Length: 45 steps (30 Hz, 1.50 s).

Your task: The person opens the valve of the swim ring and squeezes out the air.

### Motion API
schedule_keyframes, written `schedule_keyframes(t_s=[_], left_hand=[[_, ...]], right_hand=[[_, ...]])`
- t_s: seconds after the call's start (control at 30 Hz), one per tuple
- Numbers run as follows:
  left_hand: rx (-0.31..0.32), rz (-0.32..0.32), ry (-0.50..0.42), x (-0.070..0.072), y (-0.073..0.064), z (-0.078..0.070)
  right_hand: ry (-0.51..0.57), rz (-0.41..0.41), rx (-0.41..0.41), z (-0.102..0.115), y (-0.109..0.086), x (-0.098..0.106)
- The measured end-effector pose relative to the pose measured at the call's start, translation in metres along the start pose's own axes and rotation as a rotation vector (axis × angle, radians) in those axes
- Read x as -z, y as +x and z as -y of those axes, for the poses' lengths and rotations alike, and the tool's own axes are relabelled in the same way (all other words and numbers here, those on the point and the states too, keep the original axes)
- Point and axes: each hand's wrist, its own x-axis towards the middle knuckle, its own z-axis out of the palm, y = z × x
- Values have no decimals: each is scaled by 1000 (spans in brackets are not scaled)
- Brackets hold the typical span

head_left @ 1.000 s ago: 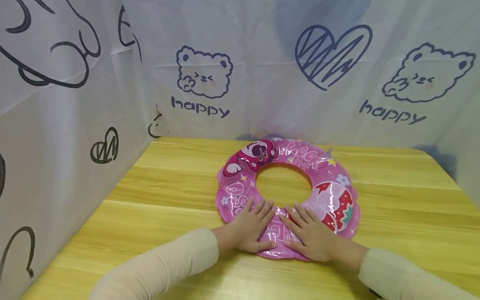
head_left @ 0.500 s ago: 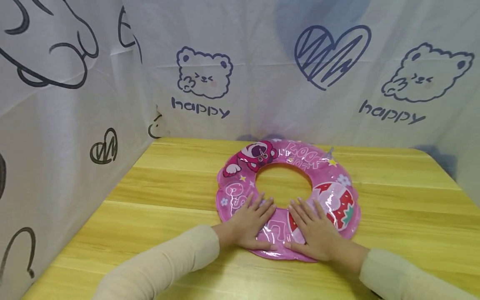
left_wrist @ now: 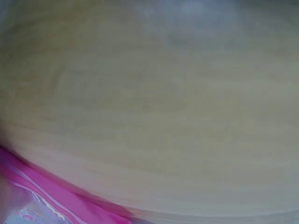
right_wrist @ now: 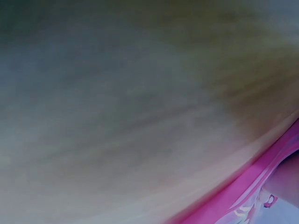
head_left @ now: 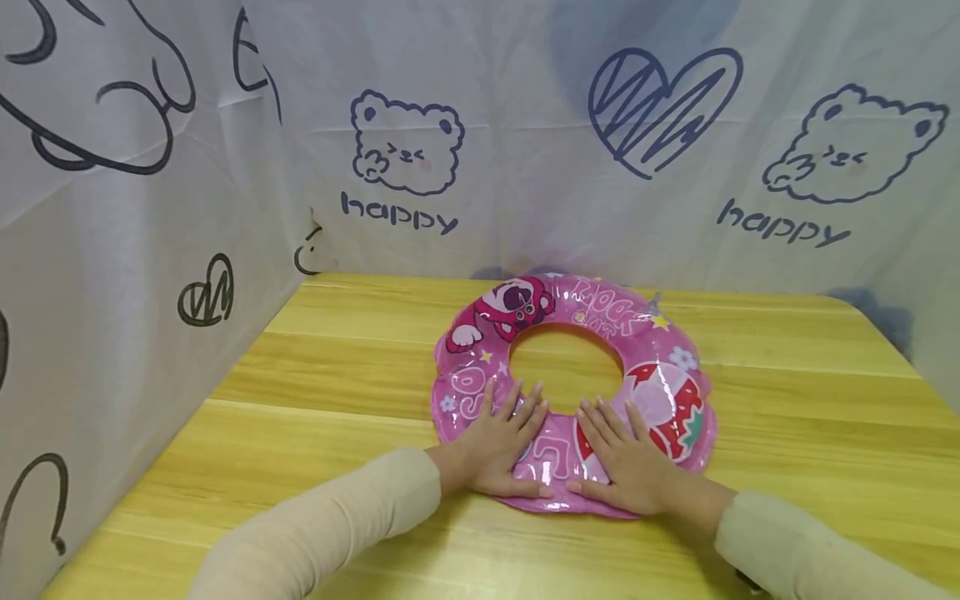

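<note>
Left hand (head_left: 504, 446) and right hand (head_left: 632, 460) lie spread on a pink inflatable ring (head_left: 645, 337)

The ring rests flat on a yellow wood-grain surface (head_left: 337, 400), a little off the centre of the head view toward 4 o'clock, its far edge close to the back cloth (head_left: 517, 200). Reading the ring as a clock face with 12 at the far side, the left hand sits near 8 o'clock and the right hand near 5. Both are released, grasping nothing: fingers straight, palms down, thumbs pointing toward each other near 6 o'clock, where outlined lettering (head_left: 553, 458) shows between them. A bear print (head_left: 517, 304) lies at 11 o'clock, more lettering just past 12, a yellow star (head_left: 660, 322) between 1 and 2, and a large strawberry print (head_left: 678, 408) at 3 to 4.

A cream left sleeve (head_left: 330, 525) enters the head view from 7 o'clock, a right sleeve (head_left: 810, 546) from 4. The back cloth carries a hatched heart (head_left: 663, 108) between 1 and 2 o'clock and line-drawn bear heads at 11 and 2, each above the word "happy"; a side cloth (head_left: 127, 292) hangs at 9 o'clock.

Both wrist views are blurred, with the ring's pink edge between 7 and 8 o'clock in the left one and between 4 and 5 in the right
</note>
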Motion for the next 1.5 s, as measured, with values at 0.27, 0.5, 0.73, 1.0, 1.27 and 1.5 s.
schedule_keyframes(t_s=[0.27, 0.5, 0.73, 1.0, 1.27, 1.5], left_hand=[[3, 41, -77, 2, 1, 0], [16, 81, -64, 5, 2, 0], [19, 83, -32, 5, 0, 0], [17, 82, -1, 4, -1, 1], [27, 81, -102, 2, -2, 2], [66, 41, -303, 2, -1, 6]], right_hand=[[67, 17, -4, -2, 1, 0], [82, 45, -12, -2, 3, 2], [57, 85, -16, -1, 4, 3], [10, 53, -25, 1, 2, 3], [71, 51, -29, 0, 1, 2], [248, 40, -44, -7, 2, 4]])
